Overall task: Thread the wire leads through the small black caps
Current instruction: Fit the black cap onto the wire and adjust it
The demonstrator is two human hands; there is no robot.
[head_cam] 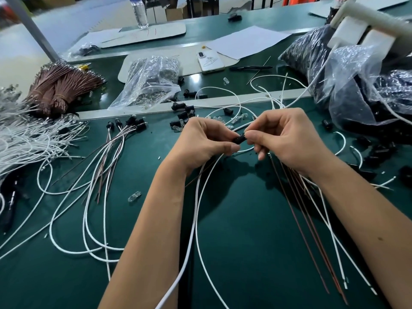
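Head view: over the green worktop point(245, 219), our left hand point(201, 141) pinched a black cap point(239, 139) while our right hand point(282, 139) pinched something at its mouth, its white lead point(196, 210) trailing toward us. Threading looked under way; next, we judged, a steady push. Loose wires crowded both sides; open room lay between our forearms.

A white phone point(210, 61), a black pen point(249, 68) and a water bottle point(140, 12) lie beyond.
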